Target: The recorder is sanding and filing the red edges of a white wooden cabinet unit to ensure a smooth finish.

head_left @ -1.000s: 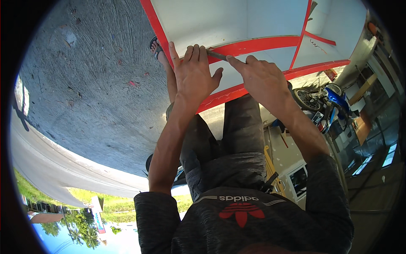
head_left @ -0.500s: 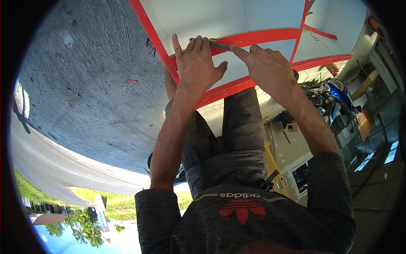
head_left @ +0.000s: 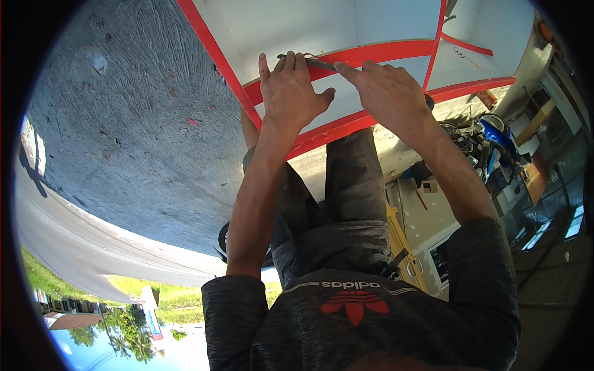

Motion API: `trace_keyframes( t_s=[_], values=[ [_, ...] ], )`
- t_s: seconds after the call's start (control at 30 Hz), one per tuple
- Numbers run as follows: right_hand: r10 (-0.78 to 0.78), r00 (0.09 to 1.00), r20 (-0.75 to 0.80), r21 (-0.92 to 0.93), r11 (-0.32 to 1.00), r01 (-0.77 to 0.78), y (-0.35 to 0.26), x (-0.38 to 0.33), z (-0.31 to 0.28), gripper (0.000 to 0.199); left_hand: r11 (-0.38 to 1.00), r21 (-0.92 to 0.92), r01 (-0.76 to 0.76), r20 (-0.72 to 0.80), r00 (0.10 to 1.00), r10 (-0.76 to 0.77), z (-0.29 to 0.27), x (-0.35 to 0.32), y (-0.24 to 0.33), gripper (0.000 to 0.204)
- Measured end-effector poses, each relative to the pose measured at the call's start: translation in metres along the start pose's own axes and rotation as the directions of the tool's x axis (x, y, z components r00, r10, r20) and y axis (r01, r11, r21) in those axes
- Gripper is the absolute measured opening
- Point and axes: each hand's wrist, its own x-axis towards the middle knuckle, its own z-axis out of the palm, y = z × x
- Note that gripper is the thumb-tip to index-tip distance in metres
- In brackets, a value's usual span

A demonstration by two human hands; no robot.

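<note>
A white panelled cabinet-like piece with red edges (head_left: pixel 396 51) lies in front of me, against my legs. Along its inner red divider runs a long, dark, flat blade-like tool (head_left: pixel 321 63); its exact kind is unclear. My right hand (head_left: pixel 393 93) is closed round the right end of this tool, index finger stretched along it. My left hand (head_left: pixel 289 93) rests with fingers extended and thumb apart over the tool's far left end, pressing on it rather than wrapping it. A thin curled shaving (head_left: pixel 311 55) shows just beyond the left fingertips.
Another curled strip (head_left: pixel 465 57) lies in the right compartment. A blue motorcycle (head_left: pixel 498 139) stands to the right, near wooden boards (head_left: pixel 535 179). Rough concrete ground (head_left: pixel 142 123) stretches to the left, with a road (head_left: pixel 124 229) beyond it.
My left hand has shifted slightly to the right, and the right hand slightly left. A curled shaving now shows above the blade. The red frame's upper left edge sits a little further left in view.
</note>
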Motion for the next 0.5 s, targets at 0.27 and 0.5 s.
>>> trace_keyframes(
  t_s=[0.27, 0.5],
  values=[
    [-0.081, 0.983, -0.162, 0.017, 0.996, 0.085, 0.017, 0.025, 0.030, 0.054, 0.997, 0.041, 0.061, 0.234, 0.970, -0.069, 0.006, 0.028, -0.004, 0.076],
    [-0.005, 1.000, -0.017, -0.029, 1.000, 0.005, 0.021, 0.002, 0.006, 0.046, 0.999, 0.001, -0.032, -0.048, 0.998, 0.032, 0.012, 0.018, 0.013, 0.071]
  ],
)
